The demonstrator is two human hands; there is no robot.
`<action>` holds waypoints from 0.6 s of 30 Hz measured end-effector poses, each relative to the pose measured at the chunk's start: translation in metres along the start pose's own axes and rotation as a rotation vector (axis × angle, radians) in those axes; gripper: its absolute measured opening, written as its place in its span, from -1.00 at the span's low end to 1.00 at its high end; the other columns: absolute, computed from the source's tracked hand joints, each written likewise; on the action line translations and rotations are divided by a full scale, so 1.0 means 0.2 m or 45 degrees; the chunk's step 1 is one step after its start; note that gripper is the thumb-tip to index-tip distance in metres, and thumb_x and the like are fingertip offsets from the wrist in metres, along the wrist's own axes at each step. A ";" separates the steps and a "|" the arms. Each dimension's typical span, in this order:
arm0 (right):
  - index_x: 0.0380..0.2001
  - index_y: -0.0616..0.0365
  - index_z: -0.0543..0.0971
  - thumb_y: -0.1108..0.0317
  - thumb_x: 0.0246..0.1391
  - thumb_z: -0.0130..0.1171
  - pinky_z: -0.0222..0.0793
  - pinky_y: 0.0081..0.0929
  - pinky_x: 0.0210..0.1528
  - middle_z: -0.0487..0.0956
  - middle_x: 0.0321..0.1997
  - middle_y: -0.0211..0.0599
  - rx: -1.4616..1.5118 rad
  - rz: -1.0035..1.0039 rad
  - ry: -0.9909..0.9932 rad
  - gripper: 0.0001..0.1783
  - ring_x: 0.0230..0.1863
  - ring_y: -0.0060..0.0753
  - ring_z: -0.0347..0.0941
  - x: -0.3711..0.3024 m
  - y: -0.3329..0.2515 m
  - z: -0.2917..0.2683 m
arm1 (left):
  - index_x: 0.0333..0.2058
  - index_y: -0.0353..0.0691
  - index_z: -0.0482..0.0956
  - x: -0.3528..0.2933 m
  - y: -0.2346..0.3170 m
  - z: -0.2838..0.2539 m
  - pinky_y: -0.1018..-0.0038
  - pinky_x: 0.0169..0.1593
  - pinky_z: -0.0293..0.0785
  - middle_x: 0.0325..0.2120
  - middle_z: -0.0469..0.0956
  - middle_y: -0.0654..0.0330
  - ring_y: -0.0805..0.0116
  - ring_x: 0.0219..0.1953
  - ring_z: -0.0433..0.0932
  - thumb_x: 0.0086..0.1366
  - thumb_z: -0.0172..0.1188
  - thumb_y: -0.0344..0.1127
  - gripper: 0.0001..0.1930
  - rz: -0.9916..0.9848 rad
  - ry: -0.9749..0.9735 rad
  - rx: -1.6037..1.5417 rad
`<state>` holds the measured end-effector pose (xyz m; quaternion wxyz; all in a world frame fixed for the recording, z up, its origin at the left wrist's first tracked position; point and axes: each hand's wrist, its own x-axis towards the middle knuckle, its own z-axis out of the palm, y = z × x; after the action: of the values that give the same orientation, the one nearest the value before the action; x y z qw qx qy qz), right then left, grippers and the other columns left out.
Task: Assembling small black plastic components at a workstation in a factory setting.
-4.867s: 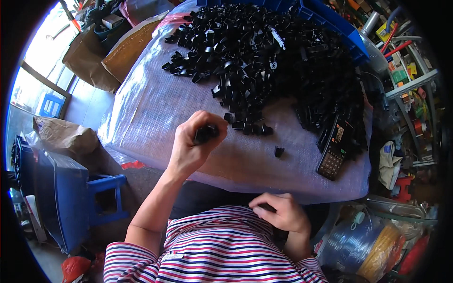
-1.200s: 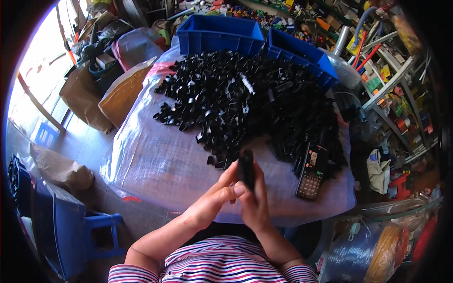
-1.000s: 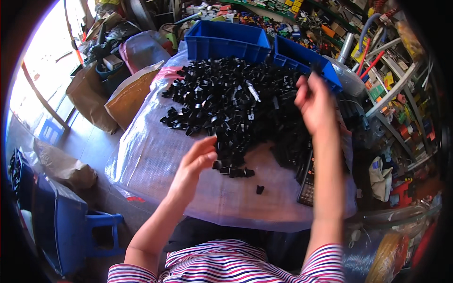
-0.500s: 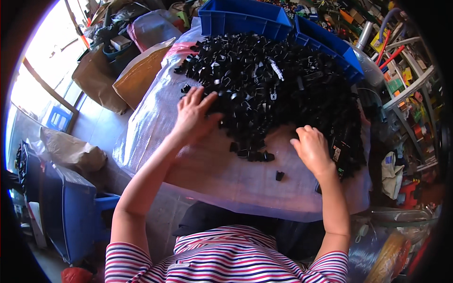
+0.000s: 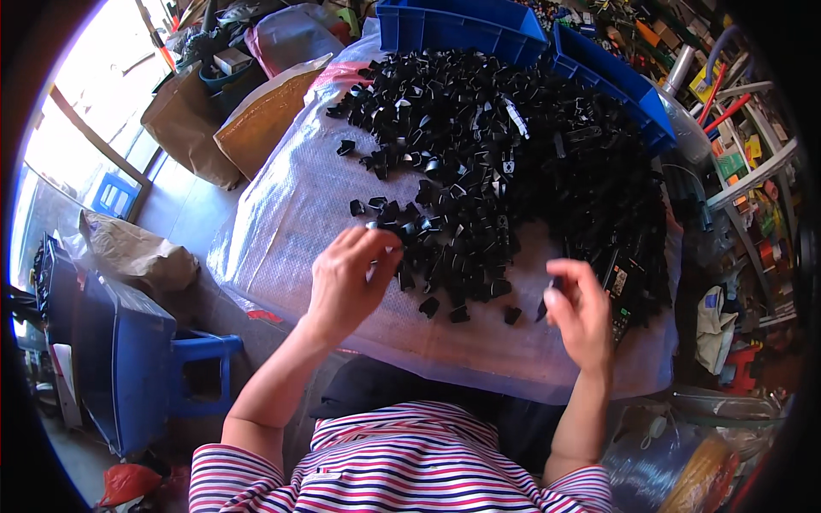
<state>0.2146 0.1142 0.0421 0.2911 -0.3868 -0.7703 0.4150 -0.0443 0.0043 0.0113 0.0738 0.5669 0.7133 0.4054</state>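
A wide heap of small black pieces (image 5: 462,197), some with shiny edges, lies spread on a white woven plastic sheet (image 5: 291,214). At the heap's near left edge, my left hand (image 5: 342,282) has its thumb and fingers curled together in a pinch. What is between those fingertips blends into the dark pieces, so I cannot make it out. My right hand (image 5: 583,318) is raised over the sheet at the heap's near right side, thumb and forefinger closed on a small black piece (image 5: 556,282). A loose black piece (image 5: 512,315) lies on the sheet between my hands.
Two blue plastic bins (image 5: 462,30) (image 5: 611,81) stand behind the heap. A dark box with printed labels (image 5: 617,282) lies at its right edge. On the left are open sacks (image 5: 265,107), a blue stool (image 5: 201,368) and a large blue container (image 5: 137,368). Metal shelving (image 5: 753,179) stands right.
My left hand has drawn toward me, and pieces now lie nearer the sheet's front. My right hand has turned and moved nearer, now pinching a small black piece.
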 end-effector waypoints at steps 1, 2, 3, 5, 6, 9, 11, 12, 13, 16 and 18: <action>-0.29 0.23 0.45 0.51 -0.08 0.08 0.24 -0.68 -0.45 0.39 -0.42 -0.38 0.184 0.067 -0.005 -0.79 -0.52 -0.66 0.26 -0.06 0.01 0.00 | -0.40 -0.19 0.49 -0.04 0.01 0.02 0.37 -0.38 0.39 -0.49 0.43 0.17 0.20 -0.42 0.46 0.04 0.19 -0.40 -0.88 0.001 -0.003 -0.004; -0.32 0.22 0.45 0.50 -0.12 0.10 0.24 -0.67 -0.48 0.40 -0.45 -0.37 0.026 0.033 0.006 -0.80 -0.54 -0.63 0.29 -0.11 0.04 0.00 | -0.36 -0.17 0.48 -0.07 0.02 0.04 0.36 -0.39 0.39 -0.49 0.41 0.17 0.20 -0.42 0.45 0.03 0.20 -0.37 -0.84 0.037 -0.013 0.073; -0.35 0.22 0.45 0.51 -0.14 0.10 0.28 -0.59 -0.49 0.42 -0.44 -0.31 -0.277 -0.015 0.002 -0.81 -0.55 -0.49 0.35 -0.12 -0.01 0.01 | -0.33 -0.15 0.48 -0.09 0.02 0.06 0.34 -0.39 0.39 -0.48 0.40 0.17 0.20 -0.41 0.45 0.02 0.21 -0.34 -0.80 0.071 -0.022 0.153; -0.37 0.22 0.45 0.51 -0.16 0.12 0.32 -0.49 -0.47 0.44 -0.43 -0.22 -0.377 -0.117 0.060 -0.81 -0.53 -0.30 0.40 -0.10 0.05 0.11 | -0.22 -0.13 0.45 -0.10 0.03 0.11 0.33 -0.33 0.38 -0.42 0.38 0.17 0.17 -0.33 0.44 -0.03 0.19 -0.35 -0.68 0.137 -0.065 0.227; -0.37 0.22 0.45 0.50 -0.15 0.14 0.34 -0.43 -0.44 0.44 -0.41 -0.16 -0.322 -0.190 0.042 -0.81 -0.49 -0.18 0.42 -0.07 0.07 0.16 | -0.22 -0.14 0.46 -0.10 0.01 0.13 0.33 -0.34 0.38 -0.43 0.39 0.16 0.15 -0.35 0.44 -0.05 0.20 -0.41 -0.68 0.182 -0.031 0.217; -0.34 0.21 0.45 0.49 -0.07 0.15 0.33 -0.60 -0.43 0.46 -0.41 -0.32 -0.080 -0.125 0.049 -0.83 -0.49 -0.51 0.42 0.00 0.07 0.23 | -0.24 -0.17 0.47 -0.07 -0.04 0.13 0.36 -0.36 0.39 -0.43 0.42 0.15 0.19 -0.38 0.46 -0.05 0.20 -0.48 -0.68 0.254 -0.009 0.205; -0.32 0.22 0.45 0.48 -0.04 0.15 0.30 -0.70 -0.43 0.46 -0.40 -0.41 0.193 -0.111 0.207 -0.82 -0.50 -0.69 0.35 -0.01 0.07 0.20 | -0.25 -0.19 0.47 -0.07 -0.05 0.10 0.38 -0.37 0.40 -0.42 0.44 0.14 0.25 -0.40 0.49 -0.04 0.20 -0.49 -0.70 0.264 -0.018 0.213; -0.30 0.23 0.44 0.50 -0.03 0.14 0.28 -0.74 -0.42 0.45 -0.40 -0.44 0.304 -0.097 0.230 -0.82 -0.52 -0.74 0.30 -0.02 0.05 0.18 | -0.27 -0.22 0.46 -0.07 -0.06 0.08 0.44 -0.39 0.41 -0.40 0.47 0.15 0.33 -0.42 0.50 -0.01 0.20 -0.49 -0.74 0.077 -0.014 -0.046; -0.31 0.25 0.44 0.52 -0.02 0.12 0.26 -0.77 -0.41 0.44 -0.38 -0.43 0.227 -0.052 0.219 -0.84 -0.49 -0.75 0.30 -0.05 0.03 0.15 | -0.28 -0.25 0.45 -0.07 -0.06 0.07 0.49 -0.41 0.41 -0.38 0.51 0.16 0.41 -0.45 0.52 0.02 0.19 -0.50 -0.77 -0.109 -0.008 -0.306; -0.32 0.27 0.44 0.53 0.00 0.09 0.25 -0.79 -0.39 0.43 -0.33 -0.42 0.500 -0.030 0.045 -0.87 -0.43 -0.75 0.30 -0.12 0.03 0.17 | -0.37 -0.28 0.42 -0.06 -0.07 0.06 0.61 -0.39 0.43 -0.30 0.53 0.14 0.44 -0.40 0.56 0.11 0.17 -0.47 -0.88 -0.426 -0.081 -1.039; -0.32 0.27 0.45 0.56 -0.07 0.10 0.35 -0.62 -0.34 0.43 -0.29 -0.32 0.172 -0.116 -0.123 -0.82 -0.37 -0.58 0.38 -0.15 0.04 0.18 | -0.41 -0.26 0.41 -0.04 -0.06 0.06 0.62 -0.36 0.44 -0.26 0.53 0.09 0.39 -0.34 0.58 0.13 0.16 -0.45 -0.90 -0.525 -0.141 -1.386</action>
<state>0.2051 0.0764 0.0140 0.2977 -0.3104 -0.7706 0.4703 -0.0437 0.0024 -0.0082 0.4691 0.3173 0.4929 0.6605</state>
